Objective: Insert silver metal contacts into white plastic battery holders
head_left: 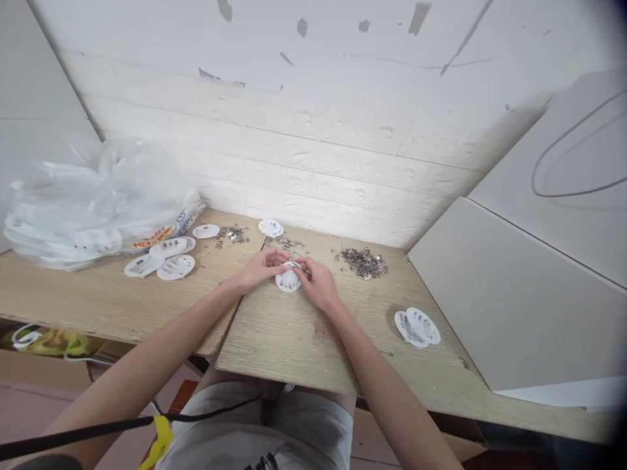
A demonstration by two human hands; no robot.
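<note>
A round white disc [288, 281] with small dark parts on it is in front of me at the middle of the table. My left hand [264, 266] holds its upper left edge between thumb and fingers. At its upper right, my right hand [314, 279] is pinched on a thin metal tool [296, 265], whose tip is over the disc. Beyond my hands lies a loose scatter of small metal pieces [289, 243], and a darker heap of metal pieces [365, 262] is to their right.
White discs [176, 266] and a bulging clear plastic bag [98, 209] lie at the left. Another disc [271, 228] is near the wall, beside a small metal pile [234, 234]. Stacked discs [424, 326] sit at the right, near a pale panel [514, 300]. A black cable [98, 431] crosses the lower left.
</note>
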